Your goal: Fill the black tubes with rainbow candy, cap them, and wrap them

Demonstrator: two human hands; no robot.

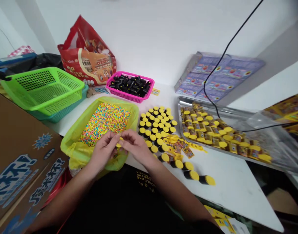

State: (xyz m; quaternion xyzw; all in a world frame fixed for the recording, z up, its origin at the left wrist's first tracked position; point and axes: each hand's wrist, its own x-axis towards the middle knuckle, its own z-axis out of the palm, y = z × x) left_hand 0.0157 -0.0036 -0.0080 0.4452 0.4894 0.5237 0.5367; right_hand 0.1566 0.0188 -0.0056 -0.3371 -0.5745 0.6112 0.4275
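White table, with a yellow-lined tub of small coloured pellets.
Beside the tub, black cylinders with yellow lids crowd together, mostly upright; over its near right side, the left hand and right hand together pinch a small yellow-topped piece, its lower part hard to make out.

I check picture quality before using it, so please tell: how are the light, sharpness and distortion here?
Head view: soft light, with pale glints on the tray; head view: fine print on the purple boxes is blurred, and the yellow piece between left hand and right hand lacks detail; head view: wide-angle stretch seems to draw the table into a sharp corner, lower right.
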